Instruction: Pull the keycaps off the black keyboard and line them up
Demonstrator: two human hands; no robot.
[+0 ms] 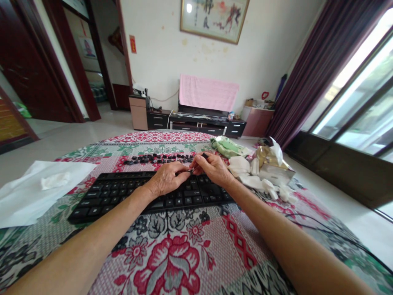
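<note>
Left hand (168,178) and right hand (215,167): fingertips brought together, small dark piece (190,170) apparently pinched between, identity obscured. Keyboard (175,201): set beneath, long axis running left to right, right end nearer right hand. Loose keycaps (153,158): strewn just beyond. Tablecloth (196,262): exposed along keyboard's near edge.
</note>
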